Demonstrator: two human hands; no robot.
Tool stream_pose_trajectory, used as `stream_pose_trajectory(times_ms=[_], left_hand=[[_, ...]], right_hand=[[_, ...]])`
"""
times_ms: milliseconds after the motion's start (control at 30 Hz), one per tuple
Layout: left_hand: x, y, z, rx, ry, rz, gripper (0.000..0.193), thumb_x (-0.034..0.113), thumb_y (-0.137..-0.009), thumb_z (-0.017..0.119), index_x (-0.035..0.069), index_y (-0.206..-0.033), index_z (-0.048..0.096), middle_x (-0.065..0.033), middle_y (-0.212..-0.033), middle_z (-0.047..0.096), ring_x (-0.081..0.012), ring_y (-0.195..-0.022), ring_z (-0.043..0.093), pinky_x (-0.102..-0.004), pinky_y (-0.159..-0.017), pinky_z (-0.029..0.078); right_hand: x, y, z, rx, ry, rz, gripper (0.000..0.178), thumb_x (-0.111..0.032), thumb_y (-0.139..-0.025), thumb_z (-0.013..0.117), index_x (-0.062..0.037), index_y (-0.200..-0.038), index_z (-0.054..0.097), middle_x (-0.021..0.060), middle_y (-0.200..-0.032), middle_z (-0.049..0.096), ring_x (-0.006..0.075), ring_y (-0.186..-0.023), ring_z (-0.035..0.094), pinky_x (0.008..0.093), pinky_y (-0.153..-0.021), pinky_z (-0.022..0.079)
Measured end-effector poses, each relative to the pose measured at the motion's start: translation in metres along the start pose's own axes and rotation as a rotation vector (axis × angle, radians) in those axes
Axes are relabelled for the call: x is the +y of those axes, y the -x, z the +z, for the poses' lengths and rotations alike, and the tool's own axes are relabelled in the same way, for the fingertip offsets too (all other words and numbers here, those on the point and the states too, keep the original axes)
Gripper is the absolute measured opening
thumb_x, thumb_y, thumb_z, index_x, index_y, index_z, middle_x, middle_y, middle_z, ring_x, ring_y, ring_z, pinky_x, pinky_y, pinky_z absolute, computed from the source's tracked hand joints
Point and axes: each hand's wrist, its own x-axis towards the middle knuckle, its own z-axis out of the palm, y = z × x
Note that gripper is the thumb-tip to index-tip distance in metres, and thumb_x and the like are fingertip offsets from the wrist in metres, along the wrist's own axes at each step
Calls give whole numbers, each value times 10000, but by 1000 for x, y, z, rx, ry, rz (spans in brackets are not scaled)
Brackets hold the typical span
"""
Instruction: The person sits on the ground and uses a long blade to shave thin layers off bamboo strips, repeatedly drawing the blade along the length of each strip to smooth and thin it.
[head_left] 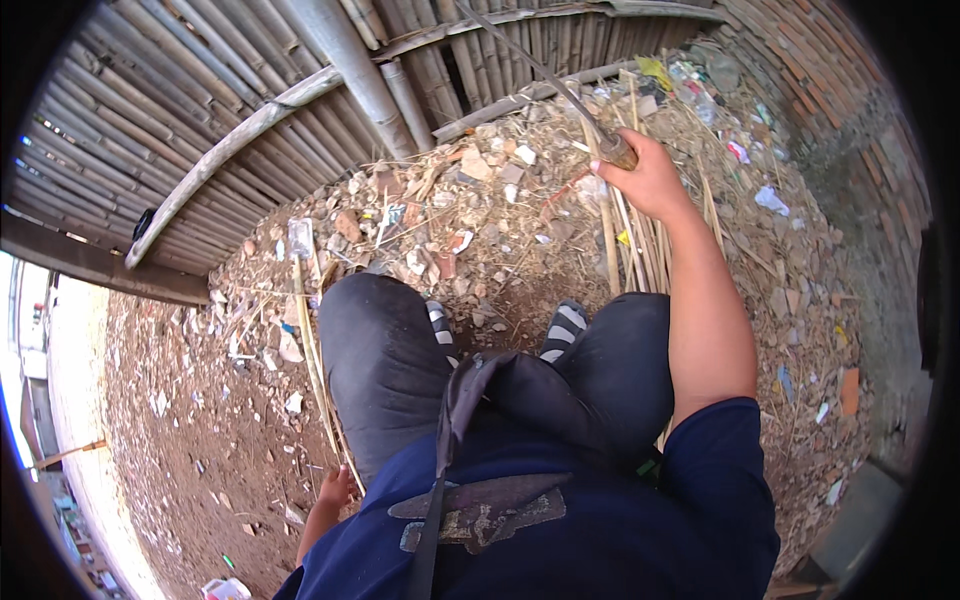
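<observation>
My right hand (650, 172) is closed around the wooden handle (618, 153) of a machete, held out in front of me on the right. Its long dark blade (545, 72) points up and to the left, toward the bamboo wall. Low on the left, beside my thigh, my left hand (335, 487) closes on a thin bamboo strip (322, 395); part of its grip is hard to see. Pale bamboo strips (640, 255) lie on the ground below my right forearm, running past my right knee.
A bamboo wall (210, 110) with a curved pole stands ahead and left. On the right rises a brick wall (820, 60). Stones, broken tile and plastic litter (700, 95) cover much of the dirt ground (200, 420). My striped feet (565, 328) rest between my bent knees.
</observation>
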Motion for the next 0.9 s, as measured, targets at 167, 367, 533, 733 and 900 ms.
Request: stream_pose_trajectory(times_ms=[167, 367, 533, 733, 900], left_hand=[[44, 40, -9, 31, -150, 31, 533, 568, -1036, 445, 108, -1277, 564, -51, -1034, 673, -181, -820, 666, -374, -662, 514], [31, 15, -19, -48, -282, 253, 479, 537, -1043, 447, 81, -1127, 568, -46, -947, 634, -193, -822, 673, -399, -629, 515], [64, 13, -25, -14, -330, 271, 467, 506, -1033, 466, 83, -1199, 573, -53, -955, 639, -195, -796, 649, -381, -588, 508], [89, 8, -36, -1, -94, 159, 491, 513, -975, 533, 124, -1272, 573, -34, -894, 633, -176, -774, 600, -367, -603, 509], [115, 32, -25, 74, -272, 300, 483, 517, -972, 550, 133, -1263, 581, -35, -878, 633, -171, -763, 605, -346, -595, 510]], right_hand=[[96, 55, -45, -21, 65, 235, 506, -288, -841, 790, 7, -1224, 640, 166, -1030, 712, 275, -924, 676, 358, -862, 513], [256, 220, -20, 1, 144, 716, 665, -295, -810, 797, 52, -1336, 585, 271, -1255, 655, 367, -1192, 633, 406, -1024, 479], [352, 387, 53, 175, 233, 1025, 614, -248, -777, 784, 23, -1305, 628, 283, -1222, 673, 411, -1121, 664, 428, -938, 520], [332, 430, 72, 238, 589, 800, 427, -184, -732, 758, 22, -1098, 683, 301, -1210, 630, 460, -1107, 619, 471, -949, 504], [321, 406, 70, 213, 389, 933, 398, -135, -750, 734, 11, -1115, 673, 292, -1209, 607, 459, -1123, 600, 504, -955, 494]])
